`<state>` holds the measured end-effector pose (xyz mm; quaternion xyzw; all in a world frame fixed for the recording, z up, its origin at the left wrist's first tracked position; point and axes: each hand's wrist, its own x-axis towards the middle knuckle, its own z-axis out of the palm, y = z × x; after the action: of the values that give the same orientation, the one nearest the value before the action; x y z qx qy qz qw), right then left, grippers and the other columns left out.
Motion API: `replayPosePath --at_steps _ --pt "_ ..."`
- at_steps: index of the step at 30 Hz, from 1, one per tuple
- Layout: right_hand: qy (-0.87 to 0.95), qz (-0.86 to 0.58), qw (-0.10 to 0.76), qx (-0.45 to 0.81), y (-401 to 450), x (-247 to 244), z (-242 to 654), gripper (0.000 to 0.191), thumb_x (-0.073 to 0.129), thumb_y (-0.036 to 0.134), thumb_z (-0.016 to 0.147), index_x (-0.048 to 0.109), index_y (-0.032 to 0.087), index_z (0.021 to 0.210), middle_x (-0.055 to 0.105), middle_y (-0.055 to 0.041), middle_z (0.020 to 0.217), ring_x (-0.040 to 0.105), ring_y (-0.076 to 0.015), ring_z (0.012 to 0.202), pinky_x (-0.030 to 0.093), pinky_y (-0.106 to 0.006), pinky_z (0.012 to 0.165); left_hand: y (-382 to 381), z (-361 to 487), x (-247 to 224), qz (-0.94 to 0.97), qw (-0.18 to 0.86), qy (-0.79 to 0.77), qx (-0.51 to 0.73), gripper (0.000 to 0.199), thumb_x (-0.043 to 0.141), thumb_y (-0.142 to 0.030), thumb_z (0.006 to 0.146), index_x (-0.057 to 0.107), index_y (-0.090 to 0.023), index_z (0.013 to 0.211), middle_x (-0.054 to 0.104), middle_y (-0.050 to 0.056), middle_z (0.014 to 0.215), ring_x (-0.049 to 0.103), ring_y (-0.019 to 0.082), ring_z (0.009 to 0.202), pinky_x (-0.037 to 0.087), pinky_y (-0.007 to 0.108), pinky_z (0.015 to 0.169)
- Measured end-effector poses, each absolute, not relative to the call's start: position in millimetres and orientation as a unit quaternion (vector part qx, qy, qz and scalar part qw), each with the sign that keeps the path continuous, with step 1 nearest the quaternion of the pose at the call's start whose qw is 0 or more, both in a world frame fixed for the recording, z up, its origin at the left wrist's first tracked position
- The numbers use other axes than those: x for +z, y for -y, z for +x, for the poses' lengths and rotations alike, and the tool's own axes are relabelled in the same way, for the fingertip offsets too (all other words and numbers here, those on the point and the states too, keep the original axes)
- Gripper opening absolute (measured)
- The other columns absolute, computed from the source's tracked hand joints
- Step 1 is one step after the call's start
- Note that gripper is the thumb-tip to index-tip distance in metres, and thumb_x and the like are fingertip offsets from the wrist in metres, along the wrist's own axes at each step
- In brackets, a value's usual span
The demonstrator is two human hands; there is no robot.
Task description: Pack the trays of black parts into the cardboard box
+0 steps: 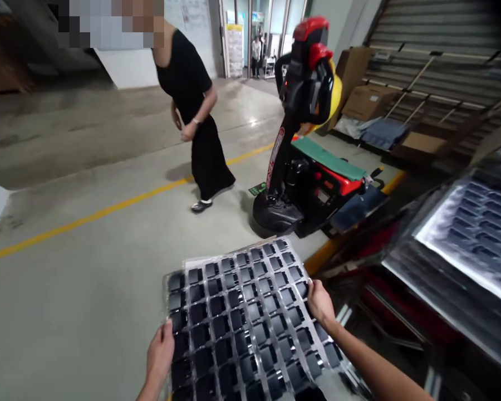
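Observation:
A clear plastic tray (241, 296) with rows of small black parts in its pockets is held out in front of me, above the floor. My left hand (161, 346) grips its left edge, fingers closed on the rim. On the opposite side my right hand (320, 302) is closed around the right edge, with the thumb toward the top. The black parts (221, 326) look like flat rectangular pieces with a narrower end; their exact kind cannot be made out. The tray's near edge runs out of the bottom of the view.
A person in black (196, 100) walks on the left by a yellow floor line (121, 208). Straight ahead stands a red and black pallet truck (278, 211). To the right, stacked trays (480, 223) rest on a rack; cardboard boxes (369, 102) sit by a shutter (442, 39).

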<state>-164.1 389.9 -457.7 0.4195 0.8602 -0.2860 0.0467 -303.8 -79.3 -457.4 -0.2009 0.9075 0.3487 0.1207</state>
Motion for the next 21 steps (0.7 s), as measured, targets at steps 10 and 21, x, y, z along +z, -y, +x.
replayPosePath --at_steps 10,21 --pt "-0.856 0.42 0.074 -0.291 -381.9 -555.1 -175.0 0.035 0.016 0.047 0.102 0.043 0.026 0.095 0.07 -0.0113 0.1 0.069 -0.0252 0.094 0.049 -0.034 0.082 82.7 -314.8 -545.7 -0.282 0.217 -0.88 0.315 0.069 0.038 -0.059 0.09 0.063 -0.006 0.127 0.058 0.023 0.141 0.049 0.037 0.138 0.035 0.041 0.119" --pt "-0.856 0.425 0.074 -0.284 -390.2 -549.8 -176.5 0.031 0.018 0.042 0.104 0.041 0.023 0.095 0.067 -0.0078 0.088 0.065 -0.0212 0.078 0.042 -0.031 0.073 72.9 -323.9 -557.5 -0.253 0.231 -0.894 0.289 0.071 0.031 -0.054 0.092 0.059 -0.002 0.131 0.057 0.026 0.14 0.047 0.037 0.139 0.034 0.043 0.119"
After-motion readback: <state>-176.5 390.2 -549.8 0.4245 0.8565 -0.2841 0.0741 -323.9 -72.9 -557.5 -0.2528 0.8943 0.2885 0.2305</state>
